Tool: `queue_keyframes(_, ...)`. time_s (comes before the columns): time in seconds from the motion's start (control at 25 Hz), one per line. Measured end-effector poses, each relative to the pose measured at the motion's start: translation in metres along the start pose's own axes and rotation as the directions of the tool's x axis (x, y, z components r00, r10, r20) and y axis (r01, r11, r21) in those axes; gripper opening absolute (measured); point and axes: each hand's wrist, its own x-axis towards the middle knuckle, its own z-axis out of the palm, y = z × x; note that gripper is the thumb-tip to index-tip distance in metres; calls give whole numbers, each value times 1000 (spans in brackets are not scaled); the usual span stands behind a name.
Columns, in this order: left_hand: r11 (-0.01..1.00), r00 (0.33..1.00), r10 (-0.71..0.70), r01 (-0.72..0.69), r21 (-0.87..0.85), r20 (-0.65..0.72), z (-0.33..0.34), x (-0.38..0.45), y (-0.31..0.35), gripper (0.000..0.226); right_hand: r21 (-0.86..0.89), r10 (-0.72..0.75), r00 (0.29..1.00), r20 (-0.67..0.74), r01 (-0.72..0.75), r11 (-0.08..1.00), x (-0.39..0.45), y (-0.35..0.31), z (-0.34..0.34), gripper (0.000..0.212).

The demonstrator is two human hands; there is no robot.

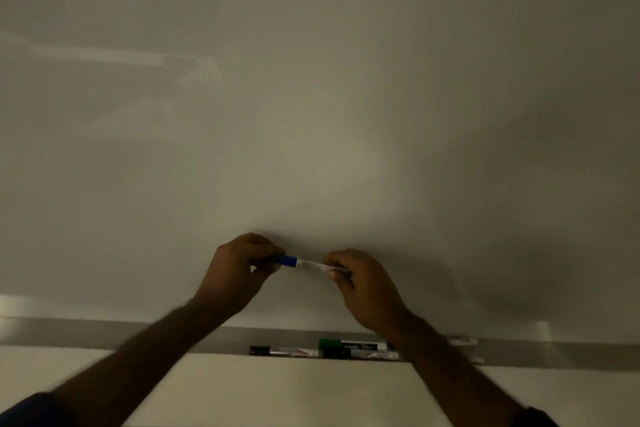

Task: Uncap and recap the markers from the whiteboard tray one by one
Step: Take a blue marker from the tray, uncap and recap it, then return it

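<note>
Both hands up in front of the whiteboard [311, 80], holding one blue marker [304, 263] level between them. Left hand [239, 270] pinched on the blue cap end, right hand [360, 282] clamped on the white barrel. Cap looks seated or nearly so; can't tell exactly. Below on the tray [554, 354]: black marker [285, 351], green marker [351, 345], another black one just under it.

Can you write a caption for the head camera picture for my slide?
Left hand and right hand hold a blue-capped marker above the whiteboard tray.
</note>
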Motion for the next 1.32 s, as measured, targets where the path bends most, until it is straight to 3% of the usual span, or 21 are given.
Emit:
queue_keyframes(0.28,973,972,-228,229,-11,61,59,-53,-71,21,-166,197,975,104,-179,970,-26,33,86,14)
queue_keyframes(0.44,916,910,-399,401,3,110,83,-80,-94,21,-351,279,948,151,-213,912,-46,39,130,23)
queue_keyframes(0.6,856,849,-513,517,5,123,96,-99,-105,20,-389,323,932,165,-239,889,-47,44,153,23)
queue_keyframes(0.88,824,796,-563,563,72,223,104,-105,-118,27,-500,358,897,258,-193,844,-45,53,172,13)
queue_keyframes(1.32,856,794,-516,493,156,322,103,-103,-125,42,-521,339,878,337,-127,844,-44,60,171,25)
